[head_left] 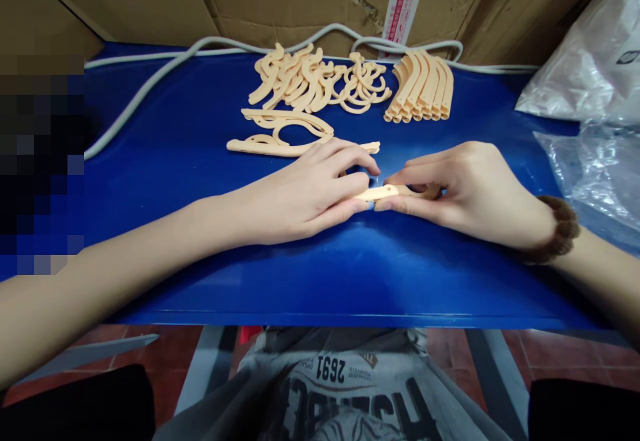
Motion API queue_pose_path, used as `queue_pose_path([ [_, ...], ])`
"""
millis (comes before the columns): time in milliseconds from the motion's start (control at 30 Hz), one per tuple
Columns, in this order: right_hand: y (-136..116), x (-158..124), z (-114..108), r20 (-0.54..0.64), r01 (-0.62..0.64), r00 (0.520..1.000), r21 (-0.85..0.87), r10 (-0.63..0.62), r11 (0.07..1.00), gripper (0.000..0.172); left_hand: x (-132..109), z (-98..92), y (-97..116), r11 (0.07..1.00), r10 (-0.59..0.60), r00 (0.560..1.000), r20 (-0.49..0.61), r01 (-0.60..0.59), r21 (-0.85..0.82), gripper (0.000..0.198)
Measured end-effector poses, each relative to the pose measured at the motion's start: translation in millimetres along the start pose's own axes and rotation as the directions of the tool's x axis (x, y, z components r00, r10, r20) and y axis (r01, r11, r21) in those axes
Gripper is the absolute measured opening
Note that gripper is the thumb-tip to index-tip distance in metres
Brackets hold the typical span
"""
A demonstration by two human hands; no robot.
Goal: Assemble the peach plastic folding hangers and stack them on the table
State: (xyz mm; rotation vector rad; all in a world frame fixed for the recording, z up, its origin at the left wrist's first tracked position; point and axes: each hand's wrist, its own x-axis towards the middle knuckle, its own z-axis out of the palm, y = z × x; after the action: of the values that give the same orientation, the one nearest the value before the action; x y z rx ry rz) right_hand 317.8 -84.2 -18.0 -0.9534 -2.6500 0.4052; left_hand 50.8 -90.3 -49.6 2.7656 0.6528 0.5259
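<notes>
Low over the blue table (300, 274), both hands pinch one beige plastic piece (380, 193), which looks like part of a folding clothes hanger. My left hand (305, 194) is closed on its left end, thumb in front and fingers bent behind. Around its right portion close the thumb and fingers of my right hand (455, 184). A small round hole shows in the piece between the two hands; its ends are partly hidden by fingers. Just behind my left hand lie folded beige hangers (260, 146), partly covered by it.
A loose heap of curved arms and hooks (310, 84) lies at the back. Beside it sits a neat row of curved arms (423, 87). A grey cable (165, 71) runs along the cardboard boxes (290, 1). Clear plastic bags (580, 61) occupy the right.
</notes>
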Motion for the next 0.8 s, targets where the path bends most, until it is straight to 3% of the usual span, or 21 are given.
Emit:
queue_pose_path([
  [333,5.8,0.9,0.9,0.075,-0.078,0.995,0.164,0.067,0.983,0.063,-0.1,1.7,0.6,1.0,-0.011,1.0,0.018,0.011,0.017,0.034],
  [600,0.5,5.8,-2.0,0.175,-0.102,0.982,0.146,0.076,0.984,0.067,-0.1,0.5,1.6,1.0,-0.016,0.999,0.05,0.016,-0.002,0.032],
  [800,2.1,3.6,-1.9,0.129,-0.057,0.991,0.09,0.045,0.994,0.066,0.5,0.8,2.5,0.999,-0.036,0.998,0.058,0.038,-0.038,0.034],
])
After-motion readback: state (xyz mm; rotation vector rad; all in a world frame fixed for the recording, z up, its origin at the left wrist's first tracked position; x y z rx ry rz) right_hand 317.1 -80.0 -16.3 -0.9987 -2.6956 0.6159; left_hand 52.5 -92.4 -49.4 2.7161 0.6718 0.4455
